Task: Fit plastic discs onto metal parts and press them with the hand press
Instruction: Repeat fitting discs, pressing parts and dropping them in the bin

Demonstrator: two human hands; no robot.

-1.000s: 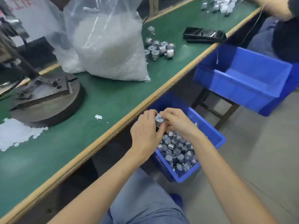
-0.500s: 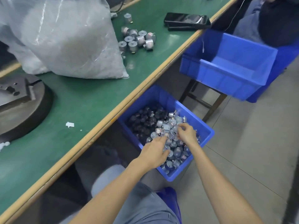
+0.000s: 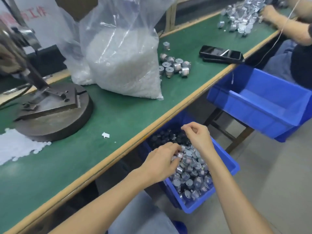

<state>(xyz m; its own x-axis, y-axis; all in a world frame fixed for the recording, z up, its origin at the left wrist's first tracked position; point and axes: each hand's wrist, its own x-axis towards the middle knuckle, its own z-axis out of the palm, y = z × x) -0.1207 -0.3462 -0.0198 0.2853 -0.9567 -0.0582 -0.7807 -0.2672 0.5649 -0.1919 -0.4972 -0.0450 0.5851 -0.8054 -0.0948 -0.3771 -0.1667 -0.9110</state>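
Observation:
A blue bin (image 3: 199, 206) under the bench edge holds several small metal parts (image 3: 190, 173). My left hand (image 3: 160, 162) reaches into the pile, and its curled fingers grip a metal part. My right hand (image 3: 198, 135) hovers just above the bin's far side with fingers curled; nothing shows in it. The hand press (image 3: 50, 115) stands on the green bench at the left, apart from both hands. Loose white plastic discs (image 3: 15, 149) lie in front of it. A clear bag of discs (image 3: 125, 65) stands behind.
Several metal parts (image 3: 173, 66) and a black phone (image 3: 221, 54) lie on the bench beyond the bag. A second blue bin (image 3: 263, 105) sits on a stool to the right. Another person's hand (image 3: 270, 12) works at a far pile of parts. A white scrap (image 3: 105, 135) lies near the bench edge.
Both hands went from fitting a part above the bin down into the pile. Now my right hand has lifted out while my left stays among the parts. The camera has swung back left.

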